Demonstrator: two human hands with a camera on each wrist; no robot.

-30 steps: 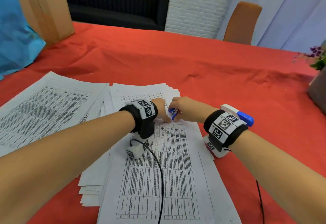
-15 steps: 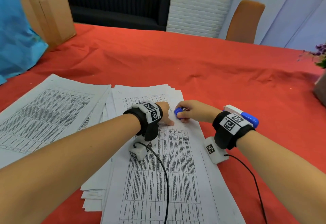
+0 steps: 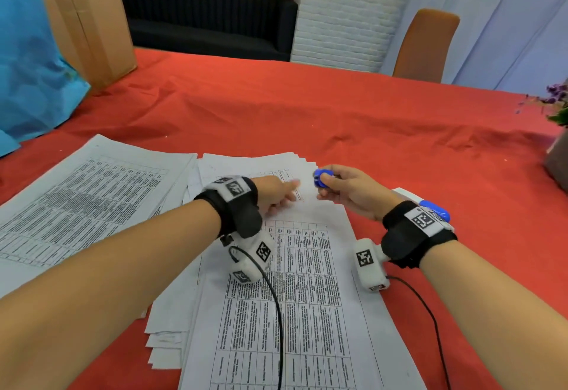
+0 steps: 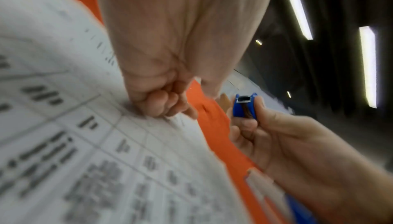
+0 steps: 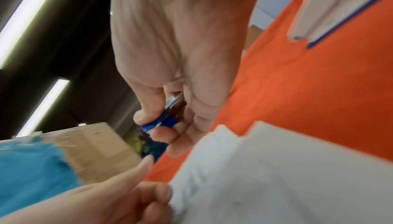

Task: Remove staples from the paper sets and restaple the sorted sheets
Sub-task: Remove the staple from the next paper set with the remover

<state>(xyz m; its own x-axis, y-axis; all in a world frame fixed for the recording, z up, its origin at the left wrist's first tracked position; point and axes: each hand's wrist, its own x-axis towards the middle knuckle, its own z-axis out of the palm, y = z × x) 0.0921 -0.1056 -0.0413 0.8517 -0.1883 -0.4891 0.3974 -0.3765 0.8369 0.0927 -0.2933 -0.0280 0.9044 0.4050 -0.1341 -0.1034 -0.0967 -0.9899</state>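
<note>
A stapled paper set (image 3: pixel 292 297) printed with tables lies on top of a fanned pile on the red tablecloth (image 3: pixel 338 119). My left hand (image 3: pixel 276 193) rests on its upper part with curled fingers (image 4: pixel 161 105) pressing the sheet (image 4: pixel 85 143) down. My right hand (image 3: pixel 347 190) pinches a small blue staple remover (image 3: pixel 321 178) between thumb and fingers, just off the pile's top right corner and slightly above it. The remover (image 4: pixel 244 108) shows its metal claws; it is also in the right wrist view (image 5: pixel 161 121). A white and blue stapler (image 3: pixel 430 205) lies behind my right wrist.
A second paper stack (image 3: pixel 86 199) lies to the left. A cardboard box (image 3: pixel 86 21) and a blue bag (image 3: pixel 30 67) stand at the far left. An orange chair (image 3: pixel 424 45) is beyond the table, and a plant pot (image 3: pixel 558 162) at the right edge.
My right hand has drawn the staple remover off the paper's top corner, up and to the right. My left hand stays pressed on the sheet.
</note>
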